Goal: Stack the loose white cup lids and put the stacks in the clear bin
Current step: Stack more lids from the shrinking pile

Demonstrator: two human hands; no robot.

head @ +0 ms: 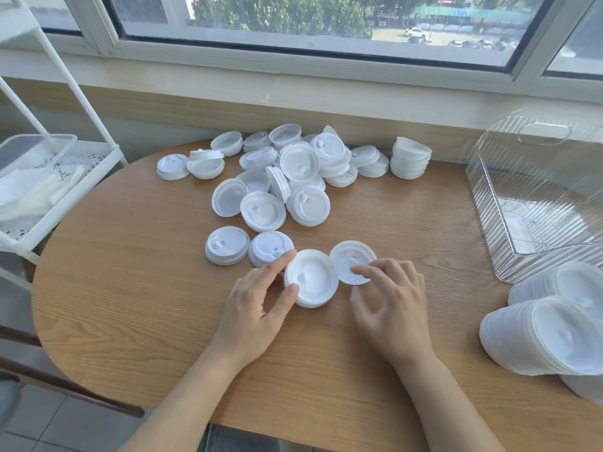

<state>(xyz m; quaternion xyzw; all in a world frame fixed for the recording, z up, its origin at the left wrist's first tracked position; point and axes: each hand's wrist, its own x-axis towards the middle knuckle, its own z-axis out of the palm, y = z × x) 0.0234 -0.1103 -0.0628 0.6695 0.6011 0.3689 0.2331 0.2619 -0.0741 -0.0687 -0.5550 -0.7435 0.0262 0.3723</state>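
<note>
We find the task partly done. The clear ribbed plastic bin at the wooden tabletop's right edge appears empty. Finished stacks lie near its right front corner; loose white plastic cup lids crowd the far edge. Left hand pinches a short lid stack; right hand, grip relaxed, fingertips a single lid.
</note>
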